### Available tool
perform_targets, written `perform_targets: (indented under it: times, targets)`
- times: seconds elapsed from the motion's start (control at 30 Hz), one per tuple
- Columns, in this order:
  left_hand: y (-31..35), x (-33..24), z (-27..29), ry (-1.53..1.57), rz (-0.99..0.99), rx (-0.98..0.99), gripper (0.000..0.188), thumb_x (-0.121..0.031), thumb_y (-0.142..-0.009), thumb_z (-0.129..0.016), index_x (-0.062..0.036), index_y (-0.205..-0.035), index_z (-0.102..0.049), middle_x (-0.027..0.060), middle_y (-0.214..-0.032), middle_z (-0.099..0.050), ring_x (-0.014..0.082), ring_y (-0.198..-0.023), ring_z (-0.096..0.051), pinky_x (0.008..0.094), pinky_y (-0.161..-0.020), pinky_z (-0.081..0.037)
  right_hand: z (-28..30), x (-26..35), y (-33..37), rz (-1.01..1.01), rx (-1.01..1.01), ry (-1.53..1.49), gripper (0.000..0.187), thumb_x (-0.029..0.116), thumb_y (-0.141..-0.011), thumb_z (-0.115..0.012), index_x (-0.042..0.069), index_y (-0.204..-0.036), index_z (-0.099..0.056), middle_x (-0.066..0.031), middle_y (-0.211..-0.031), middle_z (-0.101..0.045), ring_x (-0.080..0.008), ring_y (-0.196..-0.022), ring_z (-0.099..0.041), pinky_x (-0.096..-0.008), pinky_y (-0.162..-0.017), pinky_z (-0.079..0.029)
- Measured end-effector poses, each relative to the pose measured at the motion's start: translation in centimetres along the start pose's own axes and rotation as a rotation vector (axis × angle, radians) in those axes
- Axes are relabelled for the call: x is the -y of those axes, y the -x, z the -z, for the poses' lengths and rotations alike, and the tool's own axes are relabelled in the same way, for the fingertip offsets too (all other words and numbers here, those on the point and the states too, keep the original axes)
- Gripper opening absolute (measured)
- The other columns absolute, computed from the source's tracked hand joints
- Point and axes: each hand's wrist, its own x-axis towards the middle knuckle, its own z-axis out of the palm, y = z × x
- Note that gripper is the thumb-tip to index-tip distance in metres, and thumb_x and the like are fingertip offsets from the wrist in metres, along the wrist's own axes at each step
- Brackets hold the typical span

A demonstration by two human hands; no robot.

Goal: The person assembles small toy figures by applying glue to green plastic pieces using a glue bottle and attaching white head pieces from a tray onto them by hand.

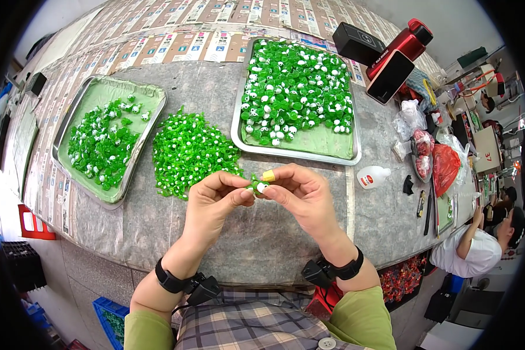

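The person's left hand (213,201) and right hand (300,198) are pinching with thumb and index finger, and between their fingertips they are holding a small green piece (254,184) with a white ball (262,188) at it. The left fingertips are gripping more on the green side, the right ones on the ball side, beside a yellow cover (268,175) on a right fingertip; whether ball and green part are one body, one cannot tell. Such a piece is looking very light, probably of soft, bendable plastic, so it should not be breaking easily, but the round, shiny ball may be slipping under a hard squeeze. One should rather be taking the green part near the ball with one pinch, and be steadying the ball from its sides with the other. The piece is lying directly between the two hands, above the table (268,245). Beyond the left hand, a loose pile (195,153) of similar pieces is resting, while the left tray (151,96) and the right tray (332,146) are holding more, farther from the fingers.
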Motion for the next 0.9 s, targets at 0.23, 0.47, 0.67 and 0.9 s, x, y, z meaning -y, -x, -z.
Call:
perform_targets:
  times: [0.23,0.47,0.67,0.9]
  targets:
    - [0.14,-0.11,-0.16,-0.105,-0.139,0.017,0.008,0.001,-0.073,-0.059,0.0008,-0.081,-0.056,0.0055,-0.078,-0.055,0.0095,-0.067,-0.055,0.0212,-0.062,-0.046,-0.08,-0.23,0.06,-0.006,0.012,0.053,0.015,0.0,-0.074,-0.057,-0.001,-0.089,-0.054,-0.0067,-0.084,-0.058,-0.0115,-0.078,-0.057,-0.0224,-0.07,-0.047]
    - [0.43,-0.28,-0.25,-0.367,-0.291,0.033,0.009,0.005,-0.069,-0.06,0.0002,-0.077,-0.058,0.0064,-0.077,-0.055,0.0114,-0.068,-0.053,0.0211,-0.06,-0.044,0.06,0.13,0.27,-0.055,0.072,-0.073,0.012,0.003,-0.075,-0.058,-0.002,-0.085,-0.054,-0.005,-0.079,-0.058,-0.0106,-0.075,-0.057,-0.0206,-0.068,-0.047]
    - [0.31,-0.15,-0.23,-0.488,-0.341,0.05,0.009,0.003,-0.068,-0.062,-0.0009,-0.075,-0.058,0.0057,-0.073,-0.056,0.0128,-0.067,-0.053,0.022,-0.057,-0.042,0.44,0.08,0.26,-0.137,0.09,-0.088,0.016,0.003,-0.076,-0.057,-0.003,-0.09,-0.053,-0.0053,-0.078,-0.058,-0.011,-0.075,-0.057,-0.0211,-0.069,-0.047]
    - [0.34,-0.68,-0.31,-0.604,-0.41,0.077,0.01,0.001,-0.066,-0.063,-0.0014,-0.074,-0.058,0.007,-0.071,-0.057,0.0148,-0.065,-0.054,0.0233,-0.056,-0.043,0.67,0.45,0.04,-0.172,0.131,-0.057,0.023,0.004,-0.077,-0.055,-0.004,-0.098,-0.054,-0.0087,-0.083,-0.059,-0.0125,-0.074,-0.058,-0.0227,-0.067,-0.049]
